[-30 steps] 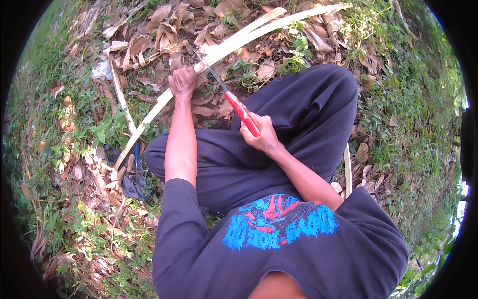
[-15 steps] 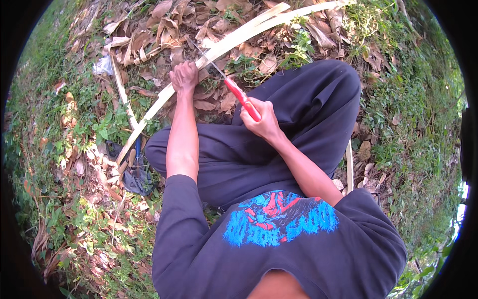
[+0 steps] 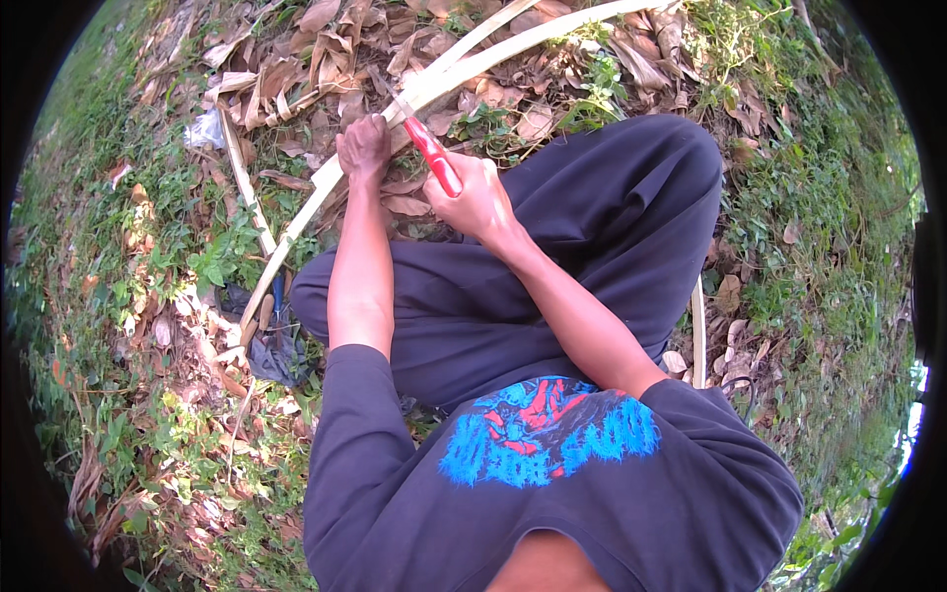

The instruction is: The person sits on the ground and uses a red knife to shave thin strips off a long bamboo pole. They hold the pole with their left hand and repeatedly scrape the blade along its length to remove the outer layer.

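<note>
A long pale strip of split wood or bamboo (image 3: 513, 46) curves across the ground in front of my crossed legs. My left hand (image 3: 364, 148) is closed round it, left of centre. Just right of that fist, my right hand (image 3: 472, 195) grips the red handle of a thin-bladed hand saw (image 3: 430, 153). Its blade lies across the strip, the handle's front end close to the strip's near edge; the far part of the blade is hard to make out. A second pale piece (image 3: 478, 36) forks away from the strip beyond the blade.
Another thin pale strip (image 3: 245, 178) lies at the left, near a crumpled clear plastic bag (image 3: 204, 130). By my left knee are a dark plastic bag (image 3: 280, 355) and a blue tool (image 3: 278, 292). One more strip (image 3: 698, 331) lies at the right. Dry leaves and grass cover the ground.
My right hand has pushed the saw forward and left, bringing its handle up to the strip. The gap between the two forked pale pieces has widened. My left hand stays in place.
</note>
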